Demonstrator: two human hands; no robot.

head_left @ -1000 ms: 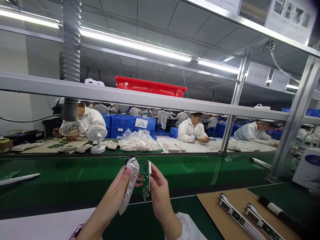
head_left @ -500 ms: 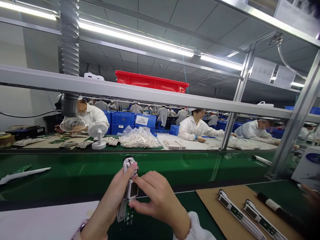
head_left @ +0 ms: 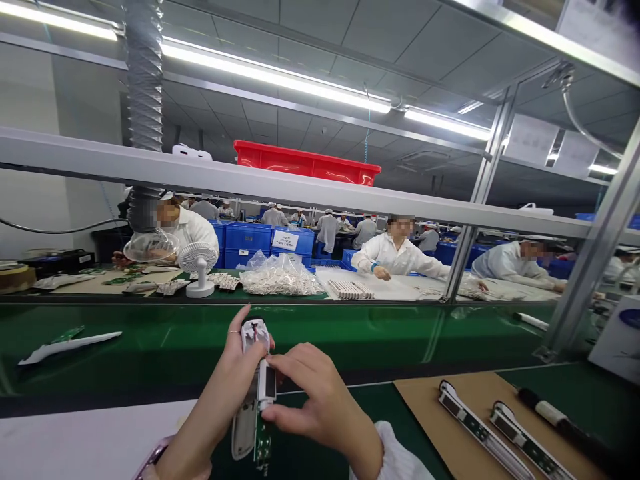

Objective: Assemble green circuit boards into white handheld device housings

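My left hand [head_left: 215,390] grips the top of a slim white plastic housing [head_left: 249,337], its fingers wrapped behind it. My right hand [head_left: 315,397] pinches a small display module [head_left: 268,383] between thumb and fingers, pressing it against the housing. A green circuit board [head_left: 263,443] hangs below the module, beside the housing's lower half [head_left: 244,430]. Red and dark wires show at the housing's top end. My hands hide the middle of the assembly.
A green conveyor belt [head_left: 350,340] runs behind my hands, carrying a loose white housing with a green board [head_left: 70,345]. Two assembled units [head_left: 475,423] and a marker pen [head_left: 547,413] lie on cardboard at right. Co-workers in white sit across the line.
Since one second ago, my hands have come together, and the board and housing now sit side by side. Over the last half second, the assembly has risen slightly.
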